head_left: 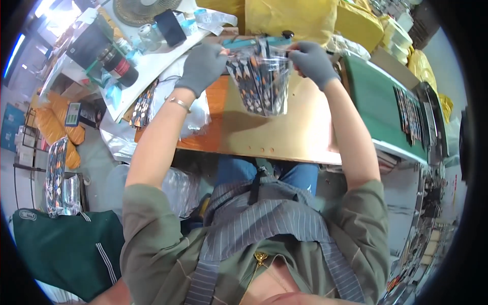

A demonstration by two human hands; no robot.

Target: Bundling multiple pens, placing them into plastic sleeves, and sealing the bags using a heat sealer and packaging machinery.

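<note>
A clear plastic bag point(259, 86) of dark, patterned flat pieces hangs in front of me over the table, its lower end a little above or against the board; I cannot tell which. My left hand point(205, 67), in a grey glove with bare fingertips, pinches the bag's upper left edge. At the upper right edge my right hand point(314, 63), gloved alike, is closed on the bag too. Just behind the bag's top lies a teal bar point(244, 42) with a black knob point(288, 34).
Clear plastic bags point(195, 114) and patterned strips point(142, 108) lie to the left. A white side table holds a phone point(170, 28), a dark bottle point(118, 66) and a fan point(142, 7). On the right, a green board point(371, 96) carries a row of strips point(409, 114). Yellow sacks point(290, 20) stand behind.
</note>
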